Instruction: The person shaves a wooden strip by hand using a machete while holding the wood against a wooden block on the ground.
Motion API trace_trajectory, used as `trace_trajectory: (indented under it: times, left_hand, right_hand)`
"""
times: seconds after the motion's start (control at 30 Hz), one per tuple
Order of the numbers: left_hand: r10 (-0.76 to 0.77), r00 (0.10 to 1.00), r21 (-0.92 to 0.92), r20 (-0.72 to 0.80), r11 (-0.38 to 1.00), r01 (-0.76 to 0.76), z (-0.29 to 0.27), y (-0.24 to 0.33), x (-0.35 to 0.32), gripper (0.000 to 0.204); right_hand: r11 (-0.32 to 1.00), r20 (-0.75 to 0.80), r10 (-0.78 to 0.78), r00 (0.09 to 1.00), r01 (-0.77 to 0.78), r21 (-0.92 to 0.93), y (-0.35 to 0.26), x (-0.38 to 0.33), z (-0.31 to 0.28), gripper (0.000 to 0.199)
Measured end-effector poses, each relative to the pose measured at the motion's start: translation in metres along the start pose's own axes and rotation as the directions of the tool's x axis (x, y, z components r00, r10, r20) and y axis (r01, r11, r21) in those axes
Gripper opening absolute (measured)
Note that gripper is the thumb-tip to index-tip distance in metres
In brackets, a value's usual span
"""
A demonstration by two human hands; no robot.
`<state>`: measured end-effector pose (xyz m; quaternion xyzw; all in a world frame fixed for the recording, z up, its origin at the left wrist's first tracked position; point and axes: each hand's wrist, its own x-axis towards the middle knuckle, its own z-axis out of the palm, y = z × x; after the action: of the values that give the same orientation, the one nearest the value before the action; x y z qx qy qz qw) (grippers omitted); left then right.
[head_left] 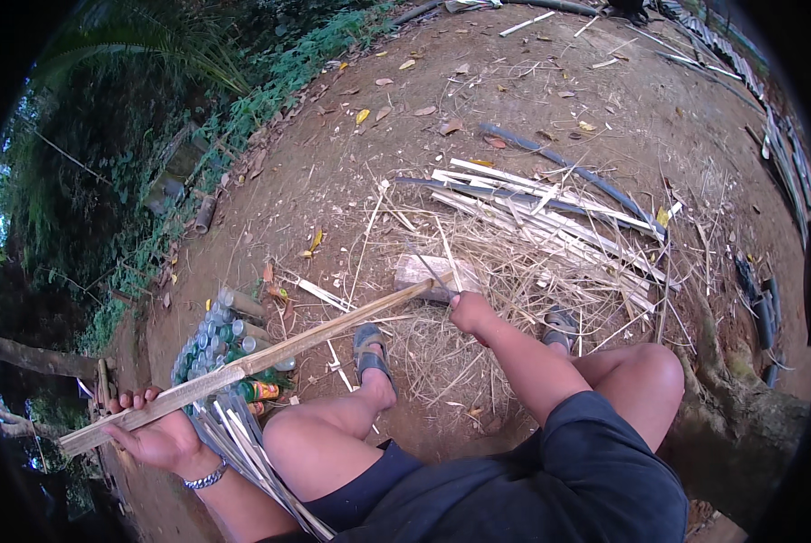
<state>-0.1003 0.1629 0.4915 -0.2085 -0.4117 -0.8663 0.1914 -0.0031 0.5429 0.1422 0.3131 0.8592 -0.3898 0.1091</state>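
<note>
A long split bamboo strip slants from the lower left up toward the middle. My left hand, with a metal bracelet at the wrist, grips its near end, fingers behind and thumb in front. The strip's far end rests at a short wooden block on the ground. Beside that block my right hand is closed on a knife, whose thin dark blade points up and left across the strip's end. The knife's handle is mostly hidden in my fist.
Thin shavings cover the ground around the block. Split bamboo pieces and a dark pipe lie beyond. Plastic bottles cluster left of my sandalled foot. Narrow strips lie by my left knee. Tree roots rise at right.
</note>
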Motion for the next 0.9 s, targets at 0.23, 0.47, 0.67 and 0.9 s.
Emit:
trace_trajectory:
  times: [0.23,0.47,0.67,0.9]
  left_hand:
    - [-0.019,0.979,-0.055,0.204,0.998,0.031,-0.010,0.011,-0.016,0.041]
    - [0.083,0.996,0.002,-0.012,0.997,-0.083,0.004,0.011,-0.036,0.046]
    - [0.107,0.994,-0.006,-0.001,0.994,-0.107,0.023,0.018,-0.057,0.044]
    - [0.103,0.993,0.010,0.050,0.995,-0.104,0.036,0.017,-0.058,0.042]
  right_hand:
    - [0.929,0.009,-0.307,0.952,0.298,0.220,-0.133,-0.129,-0.004,0.021]
    - [0.894,-0.118,-0.402,0.908,0.417,0.167,-0.114,-0.138,0.018,0.021]
    - [0.968,-0.054,-0.194,0.980,0.200,0.151,-0.098,-0.134,-0.002,0.021]
    - [0.986,0.043,-0.051,0.998,0.044,0.158,-0.072,-0.117,0.006,0.021]
